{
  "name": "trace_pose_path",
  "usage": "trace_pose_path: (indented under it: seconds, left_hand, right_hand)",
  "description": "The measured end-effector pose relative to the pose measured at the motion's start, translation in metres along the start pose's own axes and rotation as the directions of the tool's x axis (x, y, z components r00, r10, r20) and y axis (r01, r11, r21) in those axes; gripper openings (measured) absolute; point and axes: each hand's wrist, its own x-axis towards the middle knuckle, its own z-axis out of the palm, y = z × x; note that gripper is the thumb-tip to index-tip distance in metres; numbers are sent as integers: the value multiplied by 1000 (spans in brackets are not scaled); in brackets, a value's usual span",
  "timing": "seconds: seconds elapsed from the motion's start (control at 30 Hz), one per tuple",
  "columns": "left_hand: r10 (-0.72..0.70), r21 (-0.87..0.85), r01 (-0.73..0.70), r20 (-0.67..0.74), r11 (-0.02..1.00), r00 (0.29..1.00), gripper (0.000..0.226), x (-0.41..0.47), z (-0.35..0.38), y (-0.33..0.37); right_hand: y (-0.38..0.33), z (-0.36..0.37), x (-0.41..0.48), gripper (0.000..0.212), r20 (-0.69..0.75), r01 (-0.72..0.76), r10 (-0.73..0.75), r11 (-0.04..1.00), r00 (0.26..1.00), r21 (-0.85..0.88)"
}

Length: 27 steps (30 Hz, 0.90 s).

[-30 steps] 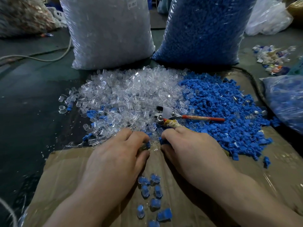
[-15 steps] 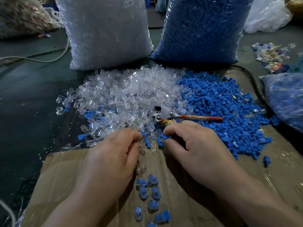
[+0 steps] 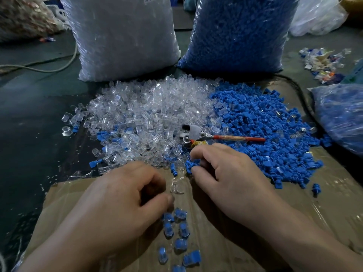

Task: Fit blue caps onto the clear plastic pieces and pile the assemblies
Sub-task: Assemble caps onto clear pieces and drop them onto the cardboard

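Now left hand [image 3: 121, 195] pinches clear piece [image 3: 177, 187], right hand [image 3: 229, 179] blue cap [image 3: 191, 164].

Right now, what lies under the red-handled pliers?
The pliers rest on the heaps: metal head on clear plastic pieces, red handle on blue caps. Whatever lies beneath those heaps is covered.

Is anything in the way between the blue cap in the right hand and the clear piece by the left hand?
No, nothing visible. The right hand pinches the blue cap just beyond the clear piece at the left hand's fingertips; only cardboard shows between.
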Motion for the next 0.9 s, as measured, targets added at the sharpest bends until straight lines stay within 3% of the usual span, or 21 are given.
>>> trace_pose_path:
  seconds: [0.17, 0.33, 0.43, 0.53, 0.73, 0.83, 0.9]
  left_hand:
    - [62, -51, -58, 88, 997, 994, 38, 1, -4, 0]
    - [84, -53, -78, 128, 996, 988, 47, 1, -8, 1]
    - [97, -75, -87, 144, 993, 985, 36, 0, -8, 3]
    - [95, -92, -84, 116, 992, 989, 29, 1, -5, 5]
    - [128, -89, -124, 40, 988, 991, 20, 2, 4, 6]
    - [30, -132, -35, -45, 991, 999, 9, 1, 6, 7]
    - [-110, -302, 75, -100, 950, 989, 9, 1, 8, 6]
  right_hand:
    - [-4, 3, 2, 17, 45, 25, -22, 998, 999, -56]
    - [-1, 4, 2, 17, 2, 29, -29, 999, 1000, -33]
    - [2, 2, 1, 18, -34, 30, -29, 999, 999, 26]
    - [1, 2, -2, 15, -75, 67, -58, 991, 995, 118]
    - [-5, 10, -1, 11, -21, 132, -131, 975, 991, 179]
    - [-3, 10, -1, 12, -73, 105, -90, 966, 993, 235]
    - [-3, 9, -1, 13, -115, 87, -53, 945, 992, 315]
